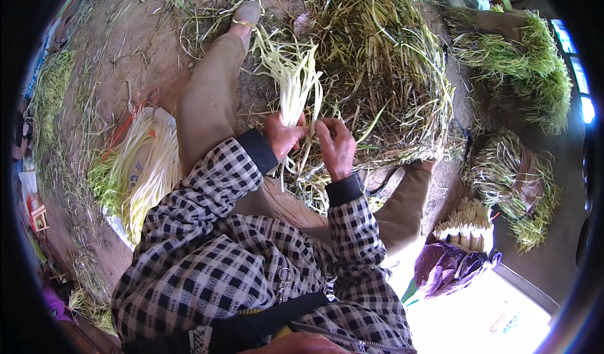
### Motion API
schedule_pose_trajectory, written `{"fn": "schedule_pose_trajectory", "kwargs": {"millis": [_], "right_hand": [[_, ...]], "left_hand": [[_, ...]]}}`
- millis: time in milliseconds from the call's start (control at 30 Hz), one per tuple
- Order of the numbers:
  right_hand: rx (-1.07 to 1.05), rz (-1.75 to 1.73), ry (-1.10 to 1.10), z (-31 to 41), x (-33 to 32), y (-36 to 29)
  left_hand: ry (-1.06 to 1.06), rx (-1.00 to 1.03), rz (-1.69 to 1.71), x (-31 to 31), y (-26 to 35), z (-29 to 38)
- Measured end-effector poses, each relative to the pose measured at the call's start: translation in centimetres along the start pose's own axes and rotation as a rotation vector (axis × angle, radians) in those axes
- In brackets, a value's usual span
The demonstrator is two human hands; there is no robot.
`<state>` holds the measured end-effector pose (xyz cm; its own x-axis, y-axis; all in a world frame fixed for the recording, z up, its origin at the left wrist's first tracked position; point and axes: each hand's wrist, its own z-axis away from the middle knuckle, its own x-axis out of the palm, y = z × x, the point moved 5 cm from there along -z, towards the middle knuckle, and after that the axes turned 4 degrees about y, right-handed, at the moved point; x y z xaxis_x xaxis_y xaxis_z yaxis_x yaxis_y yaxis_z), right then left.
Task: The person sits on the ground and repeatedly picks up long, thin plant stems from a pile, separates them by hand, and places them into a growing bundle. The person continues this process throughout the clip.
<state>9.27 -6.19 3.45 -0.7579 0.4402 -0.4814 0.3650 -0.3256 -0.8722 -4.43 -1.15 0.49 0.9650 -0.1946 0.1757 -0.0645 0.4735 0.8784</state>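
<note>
My left hand is closed around a bunch of pale garlic chives, whose yellowish leaf tips point away from me and whose lower ends hang below the fist. Just right of it, my right hand pinches a pale stalk between thumb and fingertips, beside the bunch. Beyond both hands lies a big heap of green and straw-coloured leaves. At my left leg, a pile of long pale chives rests on a white sack with red string near it.
My legs are spread on either side. Green bundles lie at the far right, with another tied bundle nearer. Cut stalk ends stick out of a purple cloth at lower right. Loose leaves litter the dirt floor.
</note>
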Motion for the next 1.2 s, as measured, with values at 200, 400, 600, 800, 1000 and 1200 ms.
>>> {"fn": "schedule_pose_trajectory", "kwargs": {"millis": [200, 400, 600, 800, 1000, 1200], "right_hand": [[0.285, -0.506, 0.022, -0.3, 1.7, 3.3], [0.406, -0.803, 0.107, -0.4, -1.3, 3.7], [0.434, -0.883, 0.132, 0.3, -2.3, 4.2], [0.441, -0.911, 0.232, 0.5, -3.2, 3.8], [0.396, -0.891, 0.312, -0.1, -4.7, 4.6], [0.284, -0.692, 0.306, -1.2, -7.5, 3.8]], "left_hand": [[0.028, -0.042, -0.028, -0.2, -0.6, 0.0], [-0.152, -0.110, 0.077, 0.2, -0.5, 0.4], [-0.178, -0.165, 0.118, -0.2, -0.4, 1.0], [-0.211, -0.145, 0.152, -0.4, 0.0, 1.4], [-0.162, -0.174, 0.132, -1.4, -0.5, 1.2], [-0.089, -0.164, 0.005, -2.0, 0.1, 0.8]]}}
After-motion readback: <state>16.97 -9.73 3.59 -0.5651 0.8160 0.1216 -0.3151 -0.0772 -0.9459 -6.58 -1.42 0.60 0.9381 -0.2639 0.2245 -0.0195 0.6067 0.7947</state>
